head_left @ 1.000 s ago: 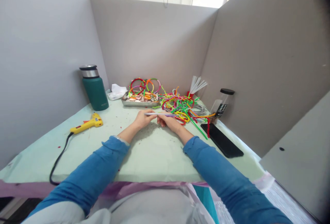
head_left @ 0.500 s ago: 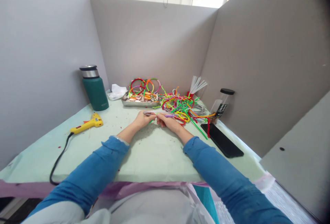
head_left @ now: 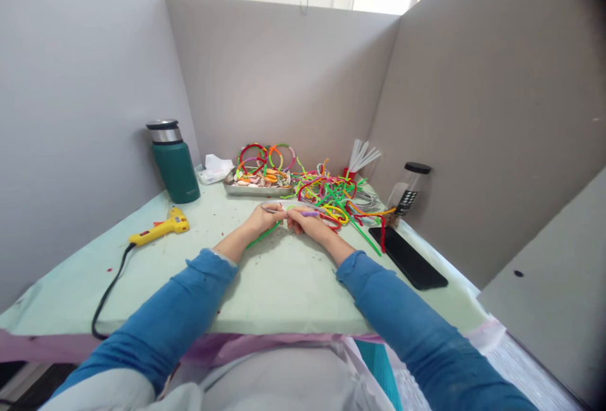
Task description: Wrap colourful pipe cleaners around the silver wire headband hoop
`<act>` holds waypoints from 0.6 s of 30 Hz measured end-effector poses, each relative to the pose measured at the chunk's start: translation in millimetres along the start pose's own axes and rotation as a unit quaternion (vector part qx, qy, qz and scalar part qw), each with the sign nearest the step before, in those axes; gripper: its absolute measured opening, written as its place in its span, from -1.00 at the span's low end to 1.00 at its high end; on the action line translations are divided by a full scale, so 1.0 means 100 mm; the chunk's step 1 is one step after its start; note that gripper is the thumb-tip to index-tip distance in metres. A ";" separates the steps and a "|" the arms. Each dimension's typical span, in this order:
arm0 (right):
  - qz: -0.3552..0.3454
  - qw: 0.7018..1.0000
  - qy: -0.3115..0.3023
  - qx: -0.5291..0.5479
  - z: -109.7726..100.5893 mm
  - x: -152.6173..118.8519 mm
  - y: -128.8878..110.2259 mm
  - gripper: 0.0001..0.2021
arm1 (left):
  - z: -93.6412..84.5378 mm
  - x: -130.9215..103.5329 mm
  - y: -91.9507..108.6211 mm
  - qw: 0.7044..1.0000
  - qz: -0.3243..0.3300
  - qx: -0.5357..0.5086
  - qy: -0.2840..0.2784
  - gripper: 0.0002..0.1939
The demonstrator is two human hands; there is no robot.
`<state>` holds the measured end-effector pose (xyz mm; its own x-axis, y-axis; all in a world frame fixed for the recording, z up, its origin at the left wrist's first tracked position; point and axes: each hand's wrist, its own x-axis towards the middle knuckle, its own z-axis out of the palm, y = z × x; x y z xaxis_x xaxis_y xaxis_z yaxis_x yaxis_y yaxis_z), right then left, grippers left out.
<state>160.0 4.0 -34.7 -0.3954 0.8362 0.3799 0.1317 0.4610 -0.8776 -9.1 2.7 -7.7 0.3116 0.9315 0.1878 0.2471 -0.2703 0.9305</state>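
Both hands meet over the middle of the table, around a thin grey hoop (head_left: 273, 210) with a purple fuzzy section (head_left: 310, 213). My left hand (head_left: 255, 220) is closed on the hoop's left side. Against it, fingertips nearly touching, my right hand (head_left: 307, 224) pinches the hoop near its wrapped part. A green pipe cleaner (head_left: 262, 236) sticks out from between the hands toward the lower left; which fingers grip it is hidden. Just behind the right hand lies a tangled heap of coloured pipe cleaners (head_left: 326, 190).
A metal tray (head_left: 258, 191) of small pieces stands at the back, with wrapped rings (head_left: 253, 146) behind. At left are a yellow glue gun (head_left: 158, 232) and a green bottle (head_left: 175, 168). At right lie a phone (head_left: 411, 259) and a clear bottle (head_left: 411, 187). Grey partitions (head_left: 284, 70) enclose the table.
The green pipe cleaner has swung out to the lower left and more of it shows below the left hand. Both hands stay nearly in place.
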 end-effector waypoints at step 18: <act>0.026 0.999 0.005 0.047 -0.01 0.03 0.03 -0.63 | -0.01 -0.01 -0.03 1.000 -0.017 0.003 -0.021 -0.61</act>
<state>160.5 8.1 -35.6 -0.3809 0.8614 0.3360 0.0659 0.3878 -0.9194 -11.1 2.9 -10.4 0.3406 0.9292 0.1437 0.2642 -0.2413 0.9338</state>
